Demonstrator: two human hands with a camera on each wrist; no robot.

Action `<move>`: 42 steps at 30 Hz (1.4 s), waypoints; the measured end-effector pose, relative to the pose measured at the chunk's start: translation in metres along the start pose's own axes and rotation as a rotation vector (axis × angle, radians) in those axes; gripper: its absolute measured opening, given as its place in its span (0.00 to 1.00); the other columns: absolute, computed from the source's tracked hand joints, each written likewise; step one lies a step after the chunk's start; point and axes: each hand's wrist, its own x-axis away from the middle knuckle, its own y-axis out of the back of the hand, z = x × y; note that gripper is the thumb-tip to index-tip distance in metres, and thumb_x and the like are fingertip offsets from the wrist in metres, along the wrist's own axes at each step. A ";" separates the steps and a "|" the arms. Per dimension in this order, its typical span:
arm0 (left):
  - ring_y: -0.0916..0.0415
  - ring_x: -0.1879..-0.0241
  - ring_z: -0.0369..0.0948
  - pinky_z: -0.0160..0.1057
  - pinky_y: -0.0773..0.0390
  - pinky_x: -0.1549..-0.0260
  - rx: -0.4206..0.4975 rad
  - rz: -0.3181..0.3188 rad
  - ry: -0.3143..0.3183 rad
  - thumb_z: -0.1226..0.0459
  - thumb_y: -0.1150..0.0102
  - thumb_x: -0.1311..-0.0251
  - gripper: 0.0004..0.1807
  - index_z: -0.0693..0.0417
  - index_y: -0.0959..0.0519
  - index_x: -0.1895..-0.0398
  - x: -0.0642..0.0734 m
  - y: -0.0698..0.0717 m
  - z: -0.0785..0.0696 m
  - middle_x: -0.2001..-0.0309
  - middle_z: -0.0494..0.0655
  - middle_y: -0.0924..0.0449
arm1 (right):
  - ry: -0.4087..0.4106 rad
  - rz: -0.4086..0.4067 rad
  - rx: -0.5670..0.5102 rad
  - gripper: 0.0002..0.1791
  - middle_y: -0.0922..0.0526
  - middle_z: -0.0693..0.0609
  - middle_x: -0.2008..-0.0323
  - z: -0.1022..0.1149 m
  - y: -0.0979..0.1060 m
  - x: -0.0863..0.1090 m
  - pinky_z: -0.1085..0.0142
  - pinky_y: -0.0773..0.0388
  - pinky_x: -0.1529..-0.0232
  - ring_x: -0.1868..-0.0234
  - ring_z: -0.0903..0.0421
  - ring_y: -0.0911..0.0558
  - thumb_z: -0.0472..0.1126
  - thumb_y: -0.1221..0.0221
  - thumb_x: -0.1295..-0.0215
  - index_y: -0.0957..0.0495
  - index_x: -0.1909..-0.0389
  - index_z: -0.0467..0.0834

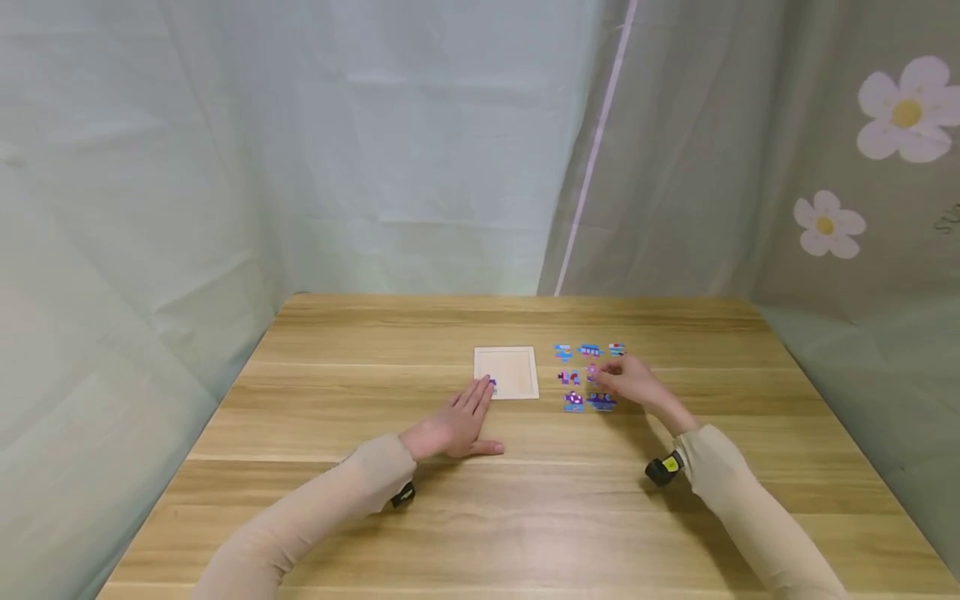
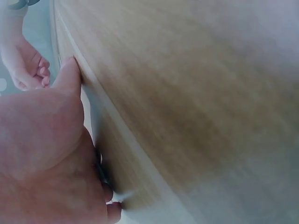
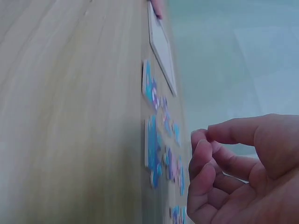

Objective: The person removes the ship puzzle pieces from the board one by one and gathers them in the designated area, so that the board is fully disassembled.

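My left hand (image 1: pixel 465 419) lies flat, fingers stretched out, fingertips over the lower left corner of a square wooden puzzle tray (image 1: pixel 536 375). Beside those fingertips, a small purple puzzle piece (image 1: pixel 492 386) shows inside the tray, partly covered. To the right, my right hand (image 1: pixel 628 380) hovers above loose puzzle pieces, its fingertips nearest a pink piece (image 1: pixel 592 372). In the right wrist view the right hand's fingers (image 3: pixel 202 151) curl loosely, the thumb near the index fingertip, with nothing visible between them. A purple and blue piece (image 1: pixel 602 402) lies below that hand.
Several more colourful pieces lie in rough rows right of the tray, among them a blue one (image 1: pixel 590 350) and a spotted one (image 1: pixel 573 400). They rest on a wooden table (image 1: pixel 510 517). Curtains (image 1: pixel 420 167) hang behind and along both sides.
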 end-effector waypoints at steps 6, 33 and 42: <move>0.67 0.23 0.54 0.53 0.50 0.26 0.029 -0.013 -0.023 0.36 0.56 0.35 0.54 0.66 0.62 0.24 0.003 0.004 -0.002 0.23 0.62 0.69 | 0.018 0.013 -0.041 0.13 0.21 0.48 0.74 0.009 -0.011 -0.010 0.71 0.29 0.73 0.74 0.59 0.28 0.40 0.45 0.30 0.20 0.61 0.34; 0.64 0.23 0.55 0.51 0.49 0.26 0.023 -0.029 0.013 0.32 0.59 0.38 0.56 0.67 0.61 0.25 0.006 0.003 -0.003 0.23 0.63 0.67 | 0.115 0.074 -0.084 0.12 0.16 0.46 0.71 0.048 -0.065 -0.046 0.72 0.24 0.71 0.73 0.60 0.22 0.40 0.43 0.32 0.18 0.59 0.35; 0.64 0.23 0.54 0.52 0.50 0.26 0.036 -0.015 0.022 0.32 0.61 0.37 0.55 0.65 0.61 0.24 0.009 0.005 0.000 0.23 0.61 0.67 | 0.175 0.108 -0.078 0.11 0.17 0.45 0.68 0.054 -0.077 -0.054 0.71 0.24 0.71 0.72 0.59 0.23 0.38 0.45 0.32 0.18 0.58 0.35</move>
